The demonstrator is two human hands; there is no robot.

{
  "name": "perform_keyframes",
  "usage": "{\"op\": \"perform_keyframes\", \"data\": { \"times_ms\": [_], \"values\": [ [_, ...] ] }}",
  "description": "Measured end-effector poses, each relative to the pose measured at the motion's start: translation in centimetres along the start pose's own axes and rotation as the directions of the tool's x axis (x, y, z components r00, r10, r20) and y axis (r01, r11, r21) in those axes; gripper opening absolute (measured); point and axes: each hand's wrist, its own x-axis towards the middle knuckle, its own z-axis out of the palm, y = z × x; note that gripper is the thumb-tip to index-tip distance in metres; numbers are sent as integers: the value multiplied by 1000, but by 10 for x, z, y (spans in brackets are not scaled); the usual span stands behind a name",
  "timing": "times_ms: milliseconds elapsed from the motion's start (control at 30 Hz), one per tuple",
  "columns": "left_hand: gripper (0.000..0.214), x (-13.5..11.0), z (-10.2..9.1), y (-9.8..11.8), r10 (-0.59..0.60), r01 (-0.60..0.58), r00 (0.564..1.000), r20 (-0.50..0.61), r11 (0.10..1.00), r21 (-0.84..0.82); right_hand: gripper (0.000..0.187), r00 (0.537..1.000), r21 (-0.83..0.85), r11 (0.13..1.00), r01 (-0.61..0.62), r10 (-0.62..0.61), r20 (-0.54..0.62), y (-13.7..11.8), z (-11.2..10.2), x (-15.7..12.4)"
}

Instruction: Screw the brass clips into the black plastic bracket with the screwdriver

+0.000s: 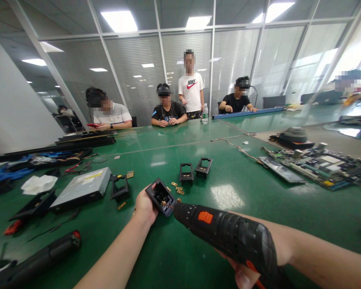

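Black housing: the small black housing (158, 189) sits in the left hand (147, 205), just beyond the nose of the power screwdriver (222, 228) and short of the loose frames; it is tilted, its hollow side turned up, and whether any part rests on the counter (156, 146) cannot be told.
Housing's look: dark, boxy, straight-walled, with brass-coloured parts (164, 203) showing inside near its lower end.
Left hand: curled round the housing's left side and gripping it; the fingertips are hidden.
Right hand: the right hand (247, 276) is closed round the screwdriver's grip, mostly hidden by the tool.
Screwdriver: black, with an orange switch on top; its bit reaches into the hollow beside the brass parts, though contact cannot be made out.
Loose brass plates: several small plates (179, 189) lie just past the housing, toward the counter's far edge.
Black frames: two stand beyond the plates, one frame (186, 179) near the other (202, 171); another frame (120, 194) stands left of the left hand.
Counter's left side: a silver disc drive (83, 188) lies beside crumpled white paper (38, 184).
Counter's right side: circuit boards (331, 164) lie well apart from the hands.
Counter's far edge: three people sit there and another stands; one has hands on a long blue bar (248, 113).
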Motion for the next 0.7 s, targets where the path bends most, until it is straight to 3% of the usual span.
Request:
{"op": "perform_keyframes", "data": {
  "times_ms": [100,233,400,567,700],
  "values": [
    [11,-1,1,0,-13,13,1000,-11,1000,0,51,997,-38,996,79,-78,13,0,0,1],
    [11,-3,2,1,-9,9,1000,-11,1000,5,56,998,-105,992,67,-65,16,0,0,1],
    [12,-3,3,1,-13,13,1000,-6,1000,-1,55,998,-9,998,69,-69,12,0,1,2],
    [12,-2,1,0,-9,9,1000,0,1000,-8,51,984,-5,984,177,-177,-12,1,2,4],
    [13,-1,1,0,-12,12,1000,3,1000,-12,43,991,-3,991,135,-135,-5,0,2,3]
  ]
}}
